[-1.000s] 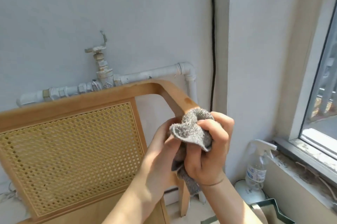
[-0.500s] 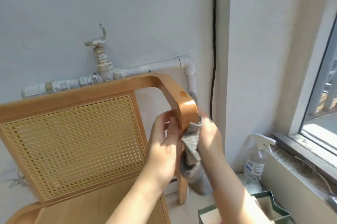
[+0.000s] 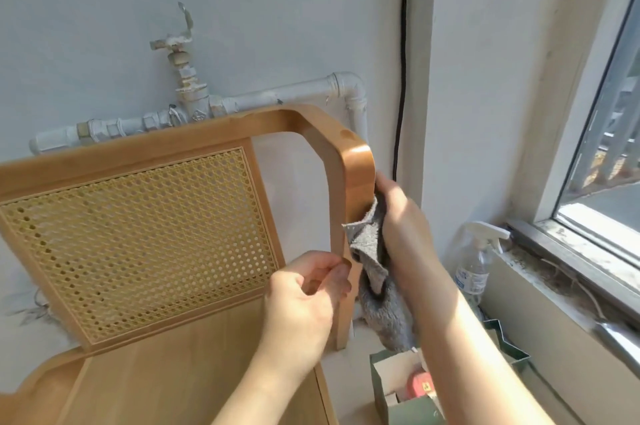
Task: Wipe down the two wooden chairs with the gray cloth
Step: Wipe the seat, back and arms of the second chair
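Here, the right hand (image 3: 401, 227) clasps the bunched cloth (image 3: 374, 272) against the outer face of the chair (image 3: 214, 137), on its upright post (image 3: 356, 182) just below the rounded top corner. Its fingers are hidden behind wood and cloth. The left hand (image 3: 304, 300) pinches the inner edge of the same post lower down, thumb and fingertips closed on it, apparently steadying the frame. Likely risks: the cloth's loose tail hangs free below the right hand, above an open green box (image 3: 408, 397) on the floor, and a long downward stroke could drag it into the box or brush the spray bottle (image 3: 474, 269) standing near the sill. A slack clasp could let the cloth slip from the palm. A firm sideways push against only a light pinch could shift the chair toward the pipe (image 3: 277, 95) close behind it. The left fingers also lie in the path of a downward wipe. Coverage is a further risk: the cane panel (image 3: 138, 234) and seat (image 3: 194, 369) have no cloth on them now, and the second chair is out of view. The chair is pale bent wood, its curved corner glossy in sunlight with a small dark mark near the bend. The back is honey-coloured woven cane and the seat is flat. The cloth is grey, nubby and crumpled.
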A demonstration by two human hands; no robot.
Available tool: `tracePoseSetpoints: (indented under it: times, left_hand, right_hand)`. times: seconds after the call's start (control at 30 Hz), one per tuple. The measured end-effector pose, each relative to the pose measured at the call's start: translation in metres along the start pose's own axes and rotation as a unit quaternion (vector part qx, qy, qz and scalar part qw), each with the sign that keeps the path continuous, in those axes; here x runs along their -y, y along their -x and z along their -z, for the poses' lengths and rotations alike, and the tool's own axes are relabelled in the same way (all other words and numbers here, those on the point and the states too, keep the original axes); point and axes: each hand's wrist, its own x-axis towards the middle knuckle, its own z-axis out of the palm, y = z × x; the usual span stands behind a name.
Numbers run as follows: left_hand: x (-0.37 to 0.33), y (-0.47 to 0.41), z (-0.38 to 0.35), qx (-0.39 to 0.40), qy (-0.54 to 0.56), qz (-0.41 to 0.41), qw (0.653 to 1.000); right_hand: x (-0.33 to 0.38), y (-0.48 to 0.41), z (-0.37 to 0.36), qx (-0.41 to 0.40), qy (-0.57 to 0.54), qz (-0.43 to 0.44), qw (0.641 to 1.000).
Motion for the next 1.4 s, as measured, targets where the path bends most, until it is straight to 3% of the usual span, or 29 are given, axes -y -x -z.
tracePoseSetpoints:
  times: [0.07, 0.13, 0.27, 0.33, 0.4, 0.47, 0.53, 0.6, 0.7, 0.8, 0.9, 1.0, 1.1, 1.17, 1.23, 1.3, 1.4]
  left_hand:
    - [-0.008, -0.001, -0.003, 0.082, 0.035, 0.006, 0.996]
    - [-0.012, 0.001, -0.009, 0.107, 0.052, 0.009, 0.993]
    - [-0.005, -0.005, -0.004, -0.073, -0.036, -0.063, 0.995]
    - [-0.007, -0.017, 0.011, -0.181, -0.137, -0.135, 0.965]
    - [-0.016, -0.037, 0.020, -0.230, -0.171, -0.144, 0.947]
    - [-0.026, -0.065, 0.016, -0.252, -0.147, -0.092, 0.952]
    - [-0.032, -0.092, 0.001, -0.225, 0.026, -0.029, 0.974]
    - [-0.032, -0.099, -0.020, -0.166, 0.173, 0.025, 0.970]
    - [-0.024, -0.075, -0.049, -0.125, 0.193, 0.037, 0.972]
    - [0.003, -0.061, -0.065, -0.154, 0.144, -0.001, 0.978]
    - [0.051, -0.058, -0.070, -0.148, 0.191, 0.128, 0.962]
    - [0.090, -0.047, -0.069, -0.110, 0.251, 0.305, 0.912]
    - [0.110, -0.050, -0.068, -0.102, 0.269, 0.361, 0.887]
    - [0.111, -0.047, -0.064, -0.068, 0.173, 0.389, 0.902]
    - [0.087, -0.048, -0.057, -0.076, 0.093, 0.331, 0.936]
    - [0.050, -0.055, -0.052, -0.062, 0.142, 0.175, 0.972]
    - [0.018, -0.059, -0.052, -0.030, 0.172, 0.036, 0.984]
  right_hand:
    - [0.009, -0.006, -0.005, -0.051, -0.017, 0.043, 0.998]
    - [0.008, -0.014, -0.015, -0.083, -0.058, 0.024, 0.995]
    - [-0.013, -0.011, -0.022, -0.071, -0.117, -0.019, 0.990]
    - [-0.018, -0.008, -0.014, -0.100, -0.030, 0.053, 0.993]
    - [-0.015, -0.011, -0.005, -0.133, 0.014, 0.118, 0.984]
    - [-0.005, -0.010, -0.005, -0.100, -0.024, 0.147, 0.984]
    - [-0.001, -0.008, -0.016, -0.056, -0.073, 0.132, 0.987]
    - [-0.014, -0.008, -0.027, -0.052, -0.090, 0.106, 0.989]
    - [-0.052, -0.017, -0.039, -0.052, -0.065, 0.070, 0.994]
    - [-0.073, -0.020, -0.034, -0.056, -0.032, 0.068, 0.996]
    - [-0.092, -0.001, -0.014, -0.015, -0.025, -0.052, 0.998]
    - [-0.124, 0.005, -0.010, 0.044, 0.023, -0.177, 0.983]
    - [-0.126, 0.003, -0.007, 0.073, 0.001, -0.227, 0.971]
    - [-0.127, 0.011, -0.009, 0.055, -0.085, -0.269, 0.958]
    - [-0.131, 0.017, -0.012, 0.036, -0.135, -0.275, 0.951]
    - [-0.128, 0.021, -0.015, 0.046, -0.136, -0.263, 0.954]
    - [-0.116, 0.021, -0.014, 0.063, -0.115, -0.266, 0.955]
